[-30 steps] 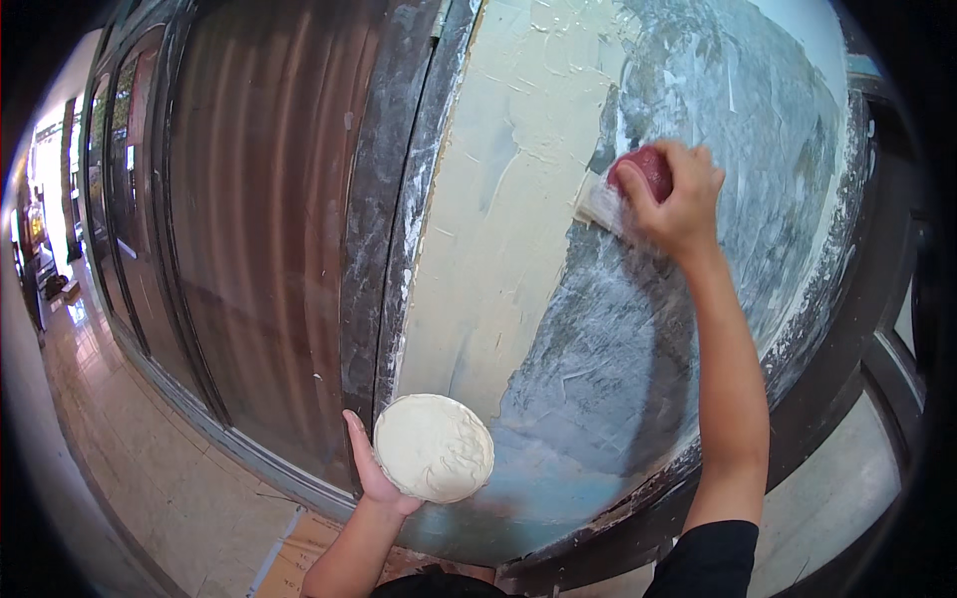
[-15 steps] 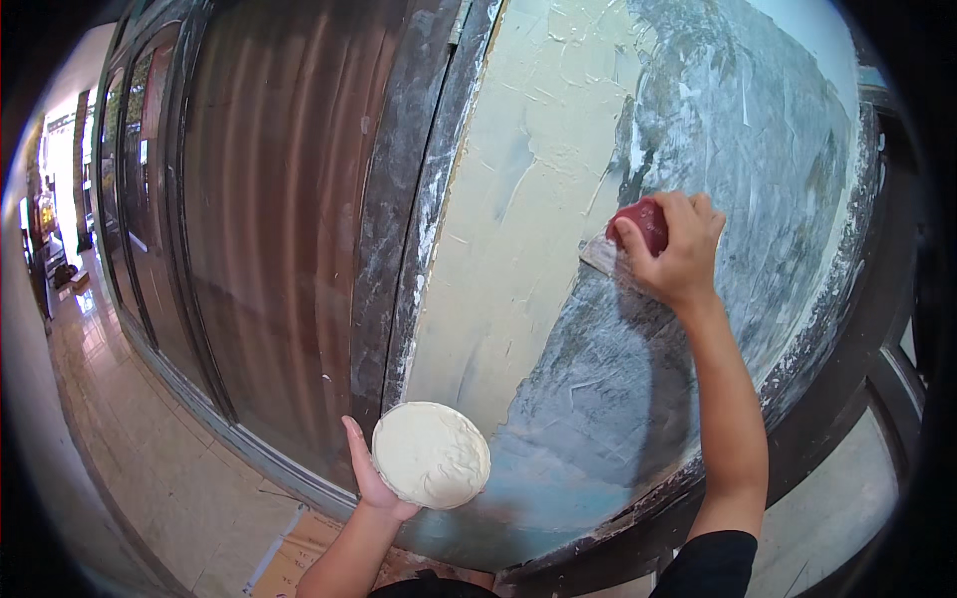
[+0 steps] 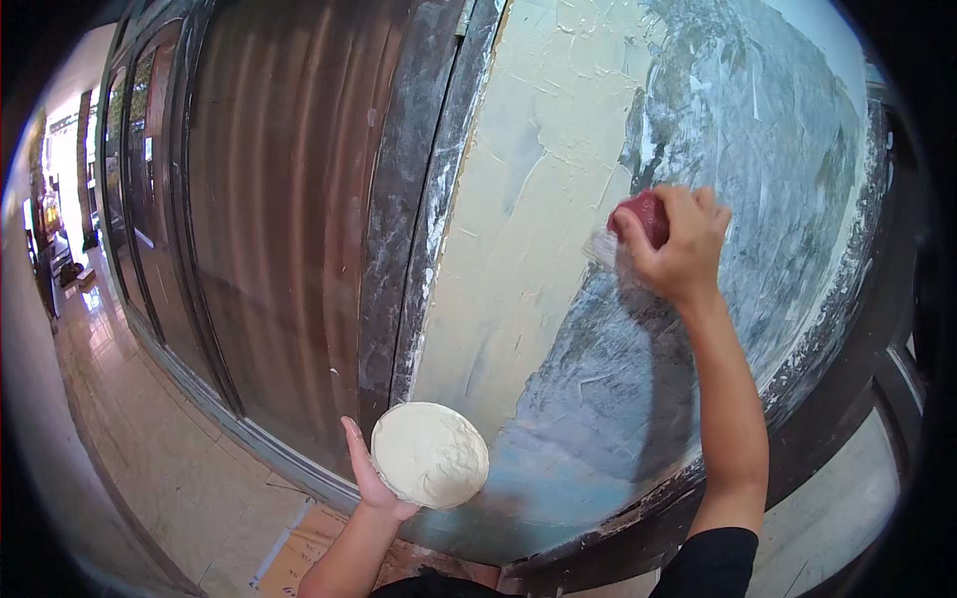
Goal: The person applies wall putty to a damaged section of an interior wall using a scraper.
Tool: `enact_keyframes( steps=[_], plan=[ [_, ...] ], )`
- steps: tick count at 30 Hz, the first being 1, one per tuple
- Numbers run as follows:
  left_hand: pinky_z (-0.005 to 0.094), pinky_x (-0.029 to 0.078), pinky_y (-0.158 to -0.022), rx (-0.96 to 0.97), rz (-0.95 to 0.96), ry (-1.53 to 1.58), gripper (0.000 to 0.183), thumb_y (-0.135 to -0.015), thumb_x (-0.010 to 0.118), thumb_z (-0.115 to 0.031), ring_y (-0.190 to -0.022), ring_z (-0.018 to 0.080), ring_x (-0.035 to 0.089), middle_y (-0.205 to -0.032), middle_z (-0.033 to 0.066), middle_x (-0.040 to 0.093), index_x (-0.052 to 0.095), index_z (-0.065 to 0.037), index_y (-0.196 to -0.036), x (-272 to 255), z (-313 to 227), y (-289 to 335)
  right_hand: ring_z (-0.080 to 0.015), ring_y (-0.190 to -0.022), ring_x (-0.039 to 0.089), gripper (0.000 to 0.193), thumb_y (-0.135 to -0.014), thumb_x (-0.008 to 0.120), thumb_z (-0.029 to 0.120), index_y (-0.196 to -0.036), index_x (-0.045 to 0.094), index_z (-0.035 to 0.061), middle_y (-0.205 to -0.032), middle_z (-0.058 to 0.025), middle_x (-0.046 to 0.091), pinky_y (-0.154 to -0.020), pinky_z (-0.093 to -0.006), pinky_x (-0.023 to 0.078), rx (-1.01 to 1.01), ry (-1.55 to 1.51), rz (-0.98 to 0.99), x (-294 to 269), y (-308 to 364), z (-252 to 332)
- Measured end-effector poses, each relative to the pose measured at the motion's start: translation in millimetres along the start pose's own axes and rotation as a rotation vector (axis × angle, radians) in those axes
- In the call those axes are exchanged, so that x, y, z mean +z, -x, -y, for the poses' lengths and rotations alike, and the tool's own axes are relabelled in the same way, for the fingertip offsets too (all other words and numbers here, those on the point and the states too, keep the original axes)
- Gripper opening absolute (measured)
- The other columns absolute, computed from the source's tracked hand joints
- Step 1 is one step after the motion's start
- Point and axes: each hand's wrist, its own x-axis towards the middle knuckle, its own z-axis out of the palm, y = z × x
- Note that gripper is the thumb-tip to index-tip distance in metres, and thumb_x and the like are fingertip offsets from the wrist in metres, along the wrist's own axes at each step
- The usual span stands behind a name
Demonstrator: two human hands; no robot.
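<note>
My left hand [image 3: 374,480] holds up a round container of cream-coloured putty [image 3: 429,455], thumb along its left side and the other fingers hidden beneath. In my right hand [image 3: 680,239] is a putty scraper [image 3: 643,217] with a dark red grip. Its pale, smeared blade lies against the wall at the ragged edge between a cream putty strip [image 3: 508,239] and bare grey wall [image 3: 758,179]. The strip runs down beside the dark frame and shows ridges and thin grey patches.
To the left are a dark door frame [image 3: 404,199] and a glazed panel [image 3: 289,199] with brown folds behind it. Flattened cardboard [image 3: 299,548] lies on the tiled floor [image 3: 159,448] below. Dark woodwork [image 3: 847,419] borders the wall at right.
The scraper blade has shifted slightly along the putty edge and its angle looks a little different. My left hand with the container stays almost where it was.
</note>
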Motion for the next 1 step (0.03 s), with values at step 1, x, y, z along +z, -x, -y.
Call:
enact_keyframes(
  steps=[1],
  plan=[
    [0.0574, 0.047, -0.11, 0.002, -0.017, -0.023, 0.116, -0.086, 0.024, -0.096, -0.134, 0.0399, 0.056, -0.15, 0.0195, 0.055, 0.049, -0.003, -0.15, 1.8, -0.3, 0.0, -0.0269, -0.089, 0.057, 0.038, -0.077, 0.086, 0.042, -0.099, 0.071, 0.0143, -0.095, -0.0003, 0.071, -0.086, -0.0438, 0.035, 0.053, 0.074, -0.009, -0.1, -10.0, -2.5]
  ],
)
